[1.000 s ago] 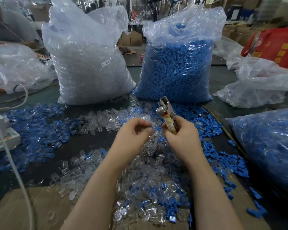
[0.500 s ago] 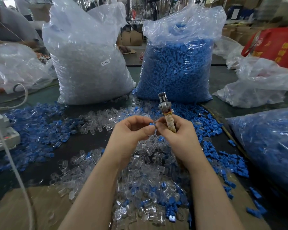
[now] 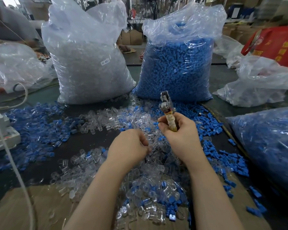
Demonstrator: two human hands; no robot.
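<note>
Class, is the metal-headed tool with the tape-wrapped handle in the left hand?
No, the right hand grips the tool; the left hand touches clear plastic pieces.

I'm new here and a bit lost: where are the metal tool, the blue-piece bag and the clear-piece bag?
metal tool (image 3: 165, 104): head view, on its shiny metal head.
blue-piece bag (image 3: 176, 68): head view, middle of its front.
clear-piece bag (image 3: 91, 77): head view, middle of its front.
</note>
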